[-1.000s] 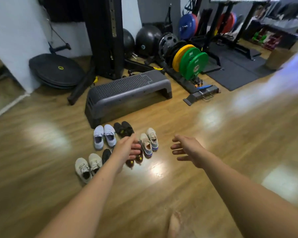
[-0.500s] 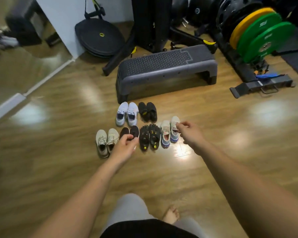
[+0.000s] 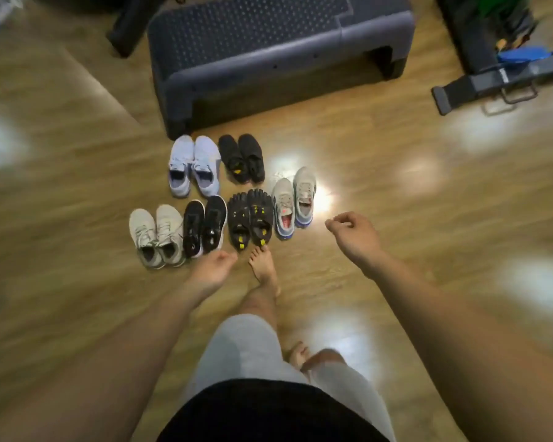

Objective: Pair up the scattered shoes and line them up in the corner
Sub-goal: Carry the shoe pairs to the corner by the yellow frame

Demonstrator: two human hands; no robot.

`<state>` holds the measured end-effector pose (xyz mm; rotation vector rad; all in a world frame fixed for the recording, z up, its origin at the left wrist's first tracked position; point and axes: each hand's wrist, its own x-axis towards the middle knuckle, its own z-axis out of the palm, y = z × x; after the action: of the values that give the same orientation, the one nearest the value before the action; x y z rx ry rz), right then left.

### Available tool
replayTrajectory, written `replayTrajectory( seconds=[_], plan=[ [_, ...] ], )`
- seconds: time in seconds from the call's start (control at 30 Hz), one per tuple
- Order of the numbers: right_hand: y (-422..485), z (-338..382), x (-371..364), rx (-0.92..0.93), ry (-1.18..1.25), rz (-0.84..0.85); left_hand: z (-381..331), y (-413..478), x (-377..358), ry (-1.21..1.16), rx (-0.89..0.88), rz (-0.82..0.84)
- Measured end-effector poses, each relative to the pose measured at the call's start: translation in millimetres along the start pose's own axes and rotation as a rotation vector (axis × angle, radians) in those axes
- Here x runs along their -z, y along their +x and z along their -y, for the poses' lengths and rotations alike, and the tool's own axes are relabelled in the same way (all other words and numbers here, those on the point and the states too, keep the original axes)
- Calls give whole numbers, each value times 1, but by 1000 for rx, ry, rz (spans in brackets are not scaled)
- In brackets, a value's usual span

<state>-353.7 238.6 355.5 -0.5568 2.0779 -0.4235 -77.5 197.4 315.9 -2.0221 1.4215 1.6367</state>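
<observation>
Wood floor (image 3: 396, 250) is glaring under ceiling light, grey step platform (image 3: 268, 49) sitting at the top of the head view. Left hand (image 3: 213, 271) is hanging loosely curled and empty just beside the heels of the black pair (image 3: 205, 226). Right hand (image 3: 353, 236) is hovering with fingers half curled, holding nothing, near the grey-and-blue pair (image 3: 294, 202). Six pairs are sitting in two rows in front of the platform: white pair (image 3: 194, 165) and dark pair (image 3: 242, 157) behind; beige pair (image 3: 157, 236), black pair, toe-shoe pair (image 3: 250, 218) and grey-and-blue pair in front. Bare foot (image 3: 262, 266) is touching the toe-shoe heels. Logos are too blurred for reading.
</observation>
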Motion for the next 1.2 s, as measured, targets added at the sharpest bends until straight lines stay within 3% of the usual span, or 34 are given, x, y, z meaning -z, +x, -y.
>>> replayTrajectory(
  seconds=[0.2, 0.4, 0.6, 0.83, 0.97, 1.1, 1.2],
  plan=[
    [92, 5, -10, -142, -138, 88, -59, 100, 21, 295, 6, 37],
    [192, 24, -63, -134, -210, 156, -56, 200, 23, 303, 99, -39],
    [322, -21, -147, -79, -400, 240, 6, 311, -33, 296, 210, -123],
    [449, -117, -226, 132, -745, 306, 97, 438, -116, 332, 251, -69],
    [488, -153, -256, 169, -783, 200, 125, 485, -150, 292, 261, -111],
    [503, -168, -273, 143, -665, -7, 135, 502, -163, 337, 216, -142],
    [506, -173, -276, 151, -577, -43, 133, 503, -169, 311, 209, -139]
  ],
)
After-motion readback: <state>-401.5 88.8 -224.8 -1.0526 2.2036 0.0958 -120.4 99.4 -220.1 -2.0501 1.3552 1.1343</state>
